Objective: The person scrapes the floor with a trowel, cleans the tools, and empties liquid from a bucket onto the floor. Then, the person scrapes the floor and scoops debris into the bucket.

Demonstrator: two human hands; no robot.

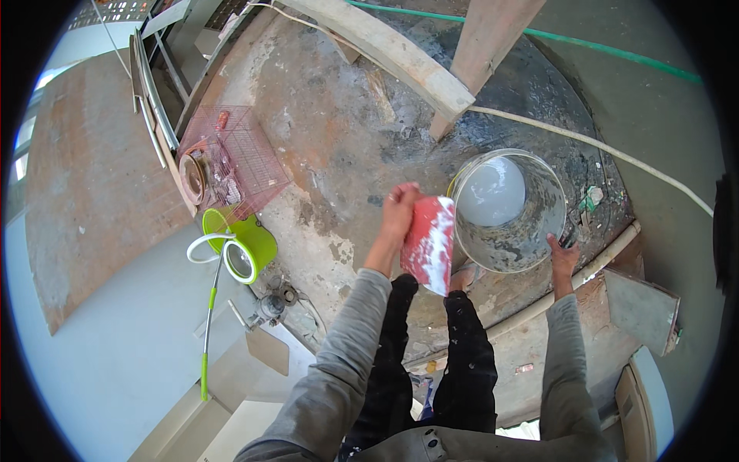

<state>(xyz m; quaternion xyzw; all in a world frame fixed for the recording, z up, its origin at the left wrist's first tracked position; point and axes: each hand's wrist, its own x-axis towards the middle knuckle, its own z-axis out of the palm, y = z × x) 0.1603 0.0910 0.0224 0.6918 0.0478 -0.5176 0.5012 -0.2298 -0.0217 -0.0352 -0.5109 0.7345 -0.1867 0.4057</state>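
Observation:
My left hand [400,210] is closed on the upper left edge of a red rectangular board [419,250]. Thick white smears cover much of the board's face. Just right of the board is a large grey bucket [509,250] with dirty inner walls and pale, milky liquid [493,192] in it. At the bucket's lower right side, my right hand [564,252] grips the rim, thumb up. Whether the bucket is tilted I cannot tell. The board's right edge appears close to the rim; from this angle contact is unclear.
A pink wire cage [245,165] and a lime green mop bucket [258,245] with its mop stand at left. A wooden post [485,58], a beige hose [593,140] and a green hose [608,48] lie beyond. A pipe [531,312] crosses the stained floor near my feet.

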